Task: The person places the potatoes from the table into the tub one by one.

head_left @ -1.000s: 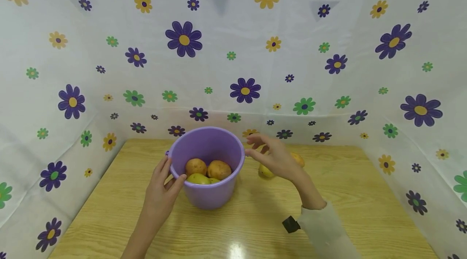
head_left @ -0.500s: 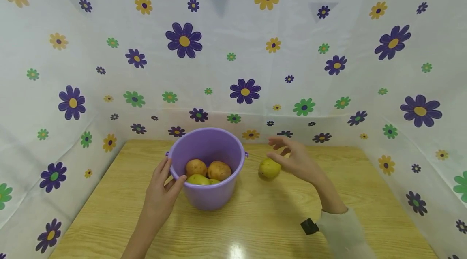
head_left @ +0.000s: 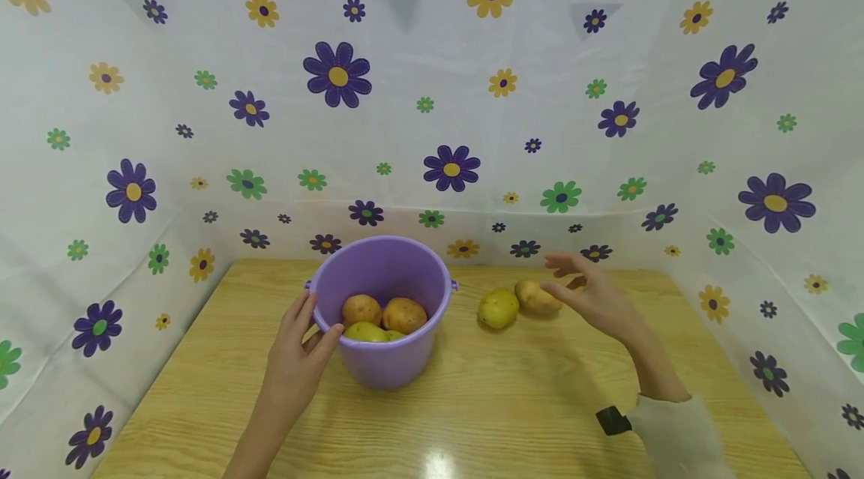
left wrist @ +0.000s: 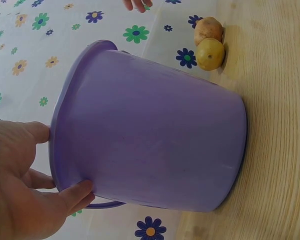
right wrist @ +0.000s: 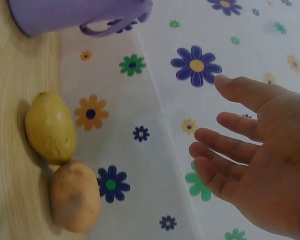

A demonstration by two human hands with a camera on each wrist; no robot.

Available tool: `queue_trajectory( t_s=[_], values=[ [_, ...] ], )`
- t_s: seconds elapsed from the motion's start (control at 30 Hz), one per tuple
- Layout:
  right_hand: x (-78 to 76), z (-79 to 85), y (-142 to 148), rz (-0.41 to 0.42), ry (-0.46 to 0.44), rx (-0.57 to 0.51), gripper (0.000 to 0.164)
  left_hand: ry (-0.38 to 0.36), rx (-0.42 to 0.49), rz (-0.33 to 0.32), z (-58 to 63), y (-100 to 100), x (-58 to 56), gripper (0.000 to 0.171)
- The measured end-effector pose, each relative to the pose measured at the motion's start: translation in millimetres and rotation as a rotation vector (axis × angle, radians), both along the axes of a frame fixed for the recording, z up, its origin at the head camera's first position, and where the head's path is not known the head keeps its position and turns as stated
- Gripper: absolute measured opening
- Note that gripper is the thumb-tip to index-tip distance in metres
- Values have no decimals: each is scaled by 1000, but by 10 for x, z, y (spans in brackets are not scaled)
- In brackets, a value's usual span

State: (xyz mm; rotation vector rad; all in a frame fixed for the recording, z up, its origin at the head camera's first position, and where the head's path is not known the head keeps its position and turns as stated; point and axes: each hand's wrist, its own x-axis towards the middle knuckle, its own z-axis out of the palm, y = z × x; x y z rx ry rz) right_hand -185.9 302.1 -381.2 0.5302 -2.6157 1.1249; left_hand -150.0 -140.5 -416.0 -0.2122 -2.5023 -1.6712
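Note:
A purple bucket [head_left: 394, 363] stands at the middle of the wooden table, with two potatoes [head_left: 403, 315] and yellow-green oval fruit [head_left: 365, 331] inside. My left hand [head_left: 297, 351] holds the bucket at its left rim, fingers and thumb spread on either side of the edge; in the left wrist view the hand [left wrist: 30, 185] grips that rim. To the right of the bucket, a smooth yellow-green fruit [head_left: 498, 309] and a potato [head_left: 535, 299] lie side by side. My right hand [head_left: 597, 300] hovers beside the potato, fingers loosely bent and holding nothing.
A white cloth with printed flowers [right wrist: 196, 66] hangs behind and on both sides of the table [head_left: 466, 419]. The bucket's purple handle [right wrist: 107, 27] hangs down behind it. A small black block [head_left: 613, 420] is attached at my right sleeve.
My right hand has moved right, away from the bucket's rim and past the fruit, uncovering the fruit and the potato. My left hand and the bucket have stayed in place.

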Motion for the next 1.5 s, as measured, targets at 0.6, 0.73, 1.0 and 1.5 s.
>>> queue_trajectory(
  t_s=[0.6, 0.73, 1.0, 1.5],
  values=[
    [71, -151, 452, -80, -40, 65, 47, 7, -2, -15, -42, -28, -36, 77],
    [52, -193, 480, -88, -47, 75, 46, 1, -2, -11, -35, -26, -31, 76],
    [-23, -340, 489, -109, -94, 71, 50, 8, 3, -8, -5, -13, -3, 76],
    [-234, -764, 467, -113, -158, 106, 57, -3, 12, -11, 0, -13, 6, 74]
  ],
)
